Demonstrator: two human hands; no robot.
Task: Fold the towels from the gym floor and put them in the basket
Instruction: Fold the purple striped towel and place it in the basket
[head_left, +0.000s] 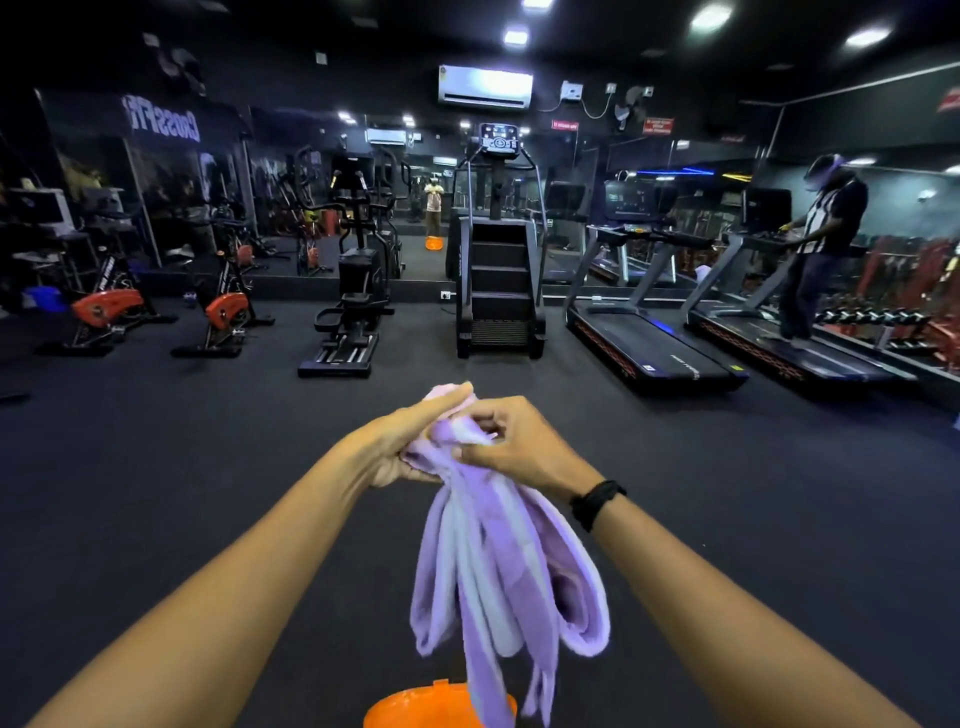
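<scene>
A lilac towel (498, 582) hangs bunched in loose folds in front of me, its lower ends dangling over an orange basket (415, 706) at the bottom edge of the head view. My left hand (410, 441) grips the towel's top from the left. My right hand (514, 441) pinches the same bunched top from the right, a black band on its wrist. Both hands meet at the towel's upper end.
Dark gym floor (208, 467) spreads all around. At the back stand exercise bikes (104, 312), an elliptical (353, 291), a stair climber (498, 260) and treadmills (649, 343). A person (821, 249) stands on the far right treadmill. Mirrors line the back wall.
</scene>
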